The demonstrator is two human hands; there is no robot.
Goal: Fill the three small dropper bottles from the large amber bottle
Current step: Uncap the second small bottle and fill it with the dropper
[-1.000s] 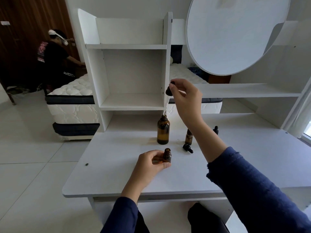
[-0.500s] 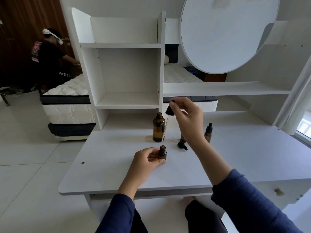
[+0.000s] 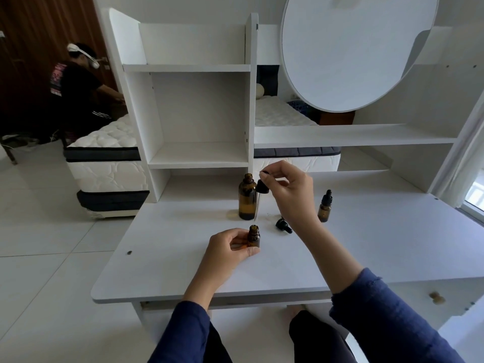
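Observation:
The large amber bottle [image 3: 247, 199] stands uncapped on the white table [image 3: 366, 247]. My right hand [image 3: 290, 189] pinches the black bulb of its long dropper [image 3: 261, 189]; the glass tube hangs beside the big bottle, its tip just above an uncapped small dropper bottle [image 3: 253, 236]. My left hand [image 3: 230, 248] grips that small bottle upright on the table. A loose black dropper cap [image 3: 283, 226] lies to its right. A capped small bottle [image 3: 325, 210] stands further right. Any third small bottle is hidden behind my right hand.
White shelving [image 3: 199, 113] and a round mirror [image 3: 351, 48] rise at the back of the table. A mattress [image 3: 110, 163] lies on the floor behind. Another person [image 3: 78, 90] with a headset sits at far left. A drawer knob [image 3: 436, 297] shows at lower right.
My right hand has lifted the dropper out of the large bottle and lowered it toward the small bottle held by my left hand. The view shifted slightly.

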